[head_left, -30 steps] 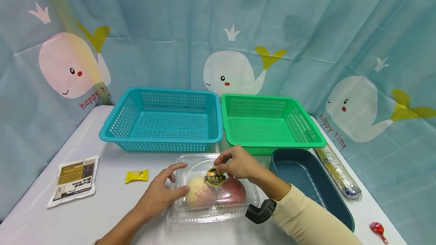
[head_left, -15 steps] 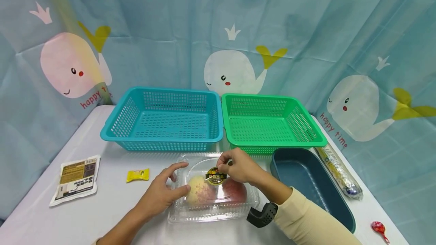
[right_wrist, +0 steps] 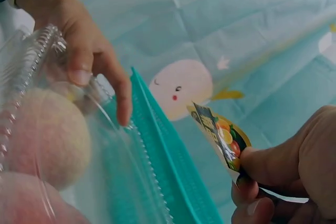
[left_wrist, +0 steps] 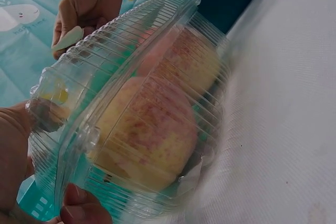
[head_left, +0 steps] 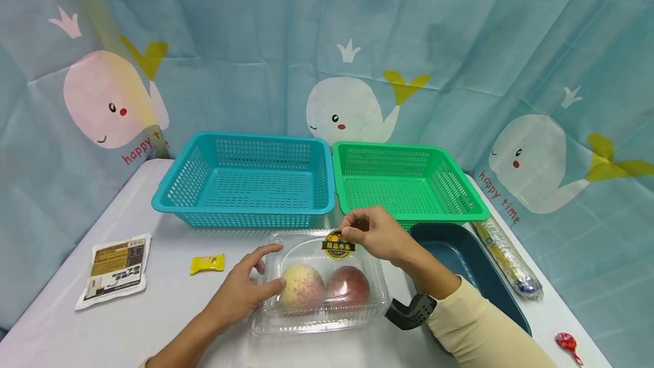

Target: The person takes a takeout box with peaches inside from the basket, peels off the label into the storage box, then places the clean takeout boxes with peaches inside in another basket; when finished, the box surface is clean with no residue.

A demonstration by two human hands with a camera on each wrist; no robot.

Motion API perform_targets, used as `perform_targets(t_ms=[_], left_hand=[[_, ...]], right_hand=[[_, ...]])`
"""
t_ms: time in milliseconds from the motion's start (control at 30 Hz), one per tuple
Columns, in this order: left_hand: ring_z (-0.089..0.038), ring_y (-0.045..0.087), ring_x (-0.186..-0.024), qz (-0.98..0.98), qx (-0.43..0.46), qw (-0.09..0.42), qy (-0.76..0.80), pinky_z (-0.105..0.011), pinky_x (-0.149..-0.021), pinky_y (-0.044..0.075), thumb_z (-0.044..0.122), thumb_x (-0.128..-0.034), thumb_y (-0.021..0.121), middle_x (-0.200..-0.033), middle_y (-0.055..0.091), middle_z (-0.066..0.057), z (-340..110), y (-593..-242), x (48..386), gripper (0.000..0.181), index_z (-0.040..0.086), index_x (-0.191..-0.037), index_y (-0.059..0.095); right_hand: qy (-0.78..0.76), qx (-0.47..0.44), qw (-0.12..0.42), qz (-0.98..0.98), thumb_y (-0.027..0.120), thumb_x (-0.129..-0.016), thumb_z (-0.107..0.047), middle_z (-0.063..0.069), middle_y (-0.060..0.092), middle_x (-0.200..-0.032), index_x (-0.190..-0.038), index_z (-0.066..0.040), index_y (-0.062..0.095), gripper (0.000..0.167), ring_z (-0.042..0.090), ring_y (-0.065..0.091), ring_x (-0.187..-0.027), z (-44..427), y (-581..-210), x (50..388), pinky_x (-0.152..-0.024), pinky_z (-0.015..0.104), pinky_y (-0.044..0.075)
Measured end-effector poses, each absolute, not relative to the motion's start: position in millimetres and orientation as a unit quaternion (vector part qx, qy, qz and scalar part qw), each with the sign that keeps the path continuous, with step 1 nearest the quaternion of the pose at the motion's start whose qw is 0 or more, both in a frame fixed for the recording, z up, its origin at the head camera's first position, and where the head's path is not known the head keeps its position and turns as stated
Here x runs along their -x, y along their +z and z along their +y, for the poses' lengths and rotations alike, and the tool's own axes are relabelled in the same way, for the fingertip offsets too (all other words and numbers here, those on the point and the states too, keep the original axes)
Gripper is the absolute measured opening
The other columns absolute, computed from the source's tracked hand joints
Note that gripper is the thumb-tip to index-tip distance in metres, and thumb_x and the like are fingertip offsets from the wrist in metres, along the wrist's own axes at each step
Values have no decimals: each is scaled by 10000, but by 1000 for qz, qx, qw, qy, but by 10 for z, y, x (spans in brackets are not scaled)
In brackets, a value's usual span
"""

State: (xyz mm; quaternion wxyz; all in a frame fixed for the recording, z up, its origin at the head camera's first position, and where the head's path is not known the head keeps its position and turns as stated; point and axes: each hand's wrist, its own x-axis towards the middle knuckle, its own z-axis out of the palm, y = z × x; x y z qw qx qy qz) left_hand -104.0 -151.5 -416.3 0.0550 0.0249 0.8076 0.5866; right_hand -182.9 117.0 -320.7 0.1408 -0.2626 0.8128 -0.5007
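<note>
"What's in the clear plastic box with bumpy sides [head_left: 322, 319]?"

"Two round fruits. The pale yellow and pink fruit [head_left: 302, 287] is on the left, and the dark red fruit [head_left: 349, 287] is beside it. The box is low in the middle of the head view."

"What are the hands doing?"

"The left hand [head_left: 240, 291] grips the box's left side. The right hand [head_left: 380, 237] pinches a round black and gold sticker [head_left: 337, 245] and holds it up off the lid."

"What's behind the box?"

"A blue plastic basket with little holes [head_left: 255, 186], left of the middle, and a green plastic basket with little holes [head_left: 388, 189], just right of it."

"What's hard to see?"

"The right hand covers some of the green basket's front. The right arm hides part of the dark blue plastic tub [head_left: 470, 266] at the right. In the left wrist view, the left hand is cut off at the lower left, and the basket behind the box looks blurry."
</note>
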Motion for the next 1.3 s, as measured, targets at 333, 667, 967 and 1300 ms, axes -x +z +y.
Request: perform_targets(t_ms=[333, 667, 967, 1300], left_hand=[[-127, 349, -506, 800, -20, 64, 596, -257, -484, 388, 234, -801, 793, -1013, 403, -150, -1510, -4156, 1033, 626, 230, -1366, 523], [-117, 325, -481, 794, -18, 66, 604, -237, -442, 354, 215, -803, 789, -1008, 394, -155, -1508, -4159, 1032, 625, 227, -1368, 520], [-107, 301, -454, 782, -20, 74, 618, -221, -411, 323, 213, -812, 784, -1013, 373, -162, -1510, -4175, 1028, 633, 221, -1382, 507], [-123, 296, -400, 767, -20, 83, 636, -221, -349, 315, 204, -816, 781, -1029, 353, -159, -1508, -4166, 1019, 623, 227, -1376, 509]], right_hand=[[-477, 308, 165, 806, 603, -946, -35, 80, 611, -799, -877, 13, 650, 96, 220, 536, -719, 1478, -3026, 1864, -680, 347, 485], [-473, 332, 160, 800, 595, -948, -22, 84, 566, -774, -881, 28, 636, 93, 154, 445, -634, 1819, -2880, 1891, -545, 286, 395], [-465, 300, 152, 819, 584, -964, -60, 116, 543, -755, -887, 23, 627, 121, 167, 361, -513, 2180, -2805, 1868, -453, 307, 349], [-452, 304, 153, 825, 559, -976, -49, 35, 415, -662, -914, 19, 613, 108, 181, 316, -490, 2613, -2890, 1873, -426, 337, 332]])
